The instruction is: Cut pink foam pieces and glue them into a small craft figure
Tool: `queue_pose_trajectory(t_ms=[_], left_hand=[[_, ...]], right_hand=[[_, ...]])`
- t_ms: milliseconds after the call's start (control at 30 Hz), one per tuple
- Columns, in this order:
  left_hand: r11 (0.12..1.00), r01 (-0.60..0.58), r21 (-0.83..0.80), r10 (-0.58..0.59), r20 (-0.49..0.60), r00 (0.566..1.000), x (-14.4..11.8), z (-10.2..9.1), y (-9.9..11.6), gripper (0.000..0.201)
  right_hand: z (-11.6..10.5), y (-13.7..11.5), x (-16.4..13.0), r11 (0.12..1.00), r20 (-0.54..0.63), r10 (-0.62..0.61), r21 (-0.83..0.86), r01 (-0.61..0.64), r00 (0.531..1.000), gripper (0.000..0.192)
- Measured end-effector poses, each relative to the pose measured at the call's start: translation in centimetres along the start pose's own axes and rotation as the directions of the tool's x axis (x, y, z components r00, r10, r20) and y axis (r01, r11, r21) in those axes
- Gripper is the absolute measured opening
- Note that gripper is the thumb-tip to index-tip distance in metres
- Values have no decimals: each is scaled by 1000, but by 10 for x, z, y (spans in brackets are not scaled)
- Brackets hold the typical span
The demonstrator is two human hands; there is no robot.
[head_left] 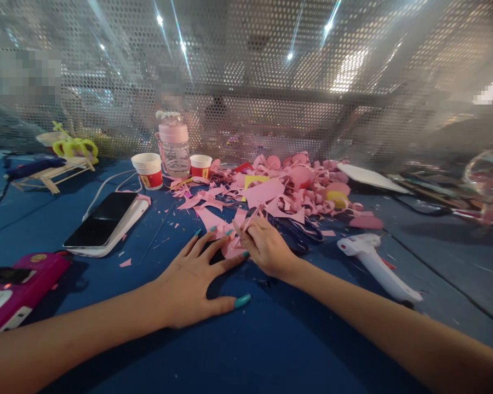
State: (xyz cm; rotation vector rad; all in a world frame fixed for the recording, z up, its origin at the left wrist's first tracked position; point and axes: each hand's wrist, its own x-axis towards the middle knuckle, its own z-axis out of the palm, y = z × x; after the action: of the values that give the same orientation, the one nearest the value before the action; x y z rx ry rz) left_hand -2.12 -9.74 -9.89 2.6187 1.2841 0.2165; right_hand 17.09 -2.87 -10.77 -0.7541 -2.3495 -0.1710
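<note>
My left hand [191,282] lies flat on the blue table with its fingers spread. Its fingertips press on a piece of pink paper [232,250]. Over the same piece, my right hand [267,245] is closed in a writing-like pinch around a slim pink pen-like stick [251,218]. The stick's lower tip is hard to make out. Just behind my right hand, dark-handled scissors [298,235] lie partly covered by pink scraps. A big heap of pink paper scraps and curls [287,186] spreads beyond both hands.
A white glue gun [373,265] lies to the right. On the left are a black phone [102,219], a magenta power strip [33,290] and a small wooden frame [59,174]. Paper cups [148,171] and a pink-topped bottle [175,145] stand before a perforated metal screen [250,71].
</note>
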Motion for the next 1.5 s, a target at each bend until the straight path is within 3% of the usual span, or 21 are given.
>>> queue_pose_trajectory(t_ms=[300, 467, 733, 900, 1033, 1200, 1333, 1500], left_hand=[[1000, -7, -9, 6, -23, 1000, 0, 2, 0, 70], [1000, -6, 12, 6, -21, 1000, 0, 1, 0, 69], [1000, -4, 1, 4, -10, 1000, 0, 1, -1, 69], [1000, -1, 3, 1, -6, 1000, 0, 1, 0, 69], [1000, 3, 1, -3, -1, 1000, 0, 0, 0, 69], [1000, 4, 6, -4, -2, 1000, 1, 1, 0, 70], [1000, -1, 2, 1, -17, 1000, 0, 1, 0, 69], [1000, -8, -12, 7, -22, 1000, 0, 2, -1, 69]], right_hand=[[-2, 0, 1, 997, -44, -28, 64, 31, 999, 27], [-3, -2, 2, 995, -168, -13, 92, 29, 986, 20], [-1, 0, 0, 999, -35, 2, 43, 0, 999, 23], [-3, -1, 1, 998, -109, 19, 62, -12, 994, 25], [-2, -1, 1, 999, -45, 17, 40, -15, 999, 25], [-3, -1, 1, 998, -123, 13, 67, -5, 992, 23], [-3, -1, 2, 998, -65, 11, 54, -7, 998, 25], [-2, -1, 1, 999, -87, 14, 52, -9, 996, 25]])
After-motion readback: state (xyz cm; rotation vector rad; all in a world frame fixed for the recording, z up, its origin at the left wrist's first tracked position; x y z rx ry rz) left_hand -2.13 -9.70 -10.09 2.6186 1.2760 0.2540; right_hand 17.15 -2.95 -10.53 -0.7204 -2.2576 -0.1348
